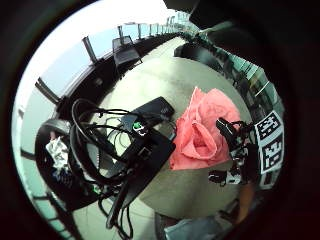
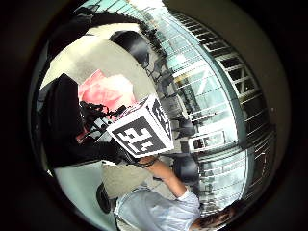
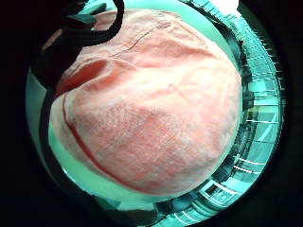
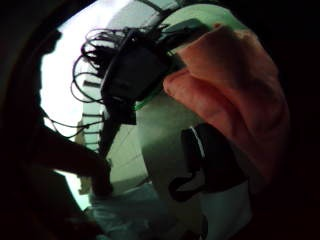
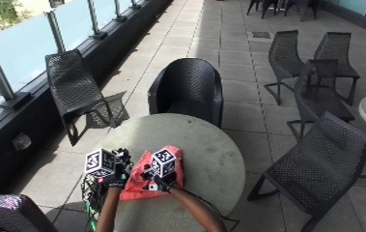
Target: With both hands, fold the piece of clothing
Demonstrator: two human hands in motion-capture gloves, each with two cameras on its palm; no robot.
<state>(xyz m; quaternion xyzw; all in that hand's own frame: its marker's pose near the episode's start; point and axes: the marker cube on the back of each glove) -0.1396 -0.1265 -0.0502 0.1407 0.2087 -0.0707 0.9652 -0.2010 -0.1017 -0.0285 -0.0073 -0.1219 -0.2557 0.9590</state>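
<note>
A pink-red piece of clothing (image 5: 149,178) lies bunched on the near left part of the round grey table (image 5: 202,145). My right hand (image 5: 161,180) rests on top of the cloth, which bulges close under that palm (image 3: 151,104); how it holds the cloth is hidden. My left hand (image 5: 113,181) is just left of the cloth, above the table's left edge, and holds nothing. From the left palm I see the rumpled clothing (image 1: 202,132) with the right hand (image 1: 232,145) at its edge.
A black device with tangled cables (image 1: 145,145) sits on the table right beside the cloth, under my left hand. Black wicker chairs (image 5: 189,89) stand around the table. A glass railing (image 5: 21,43) runs along the left.
</note>
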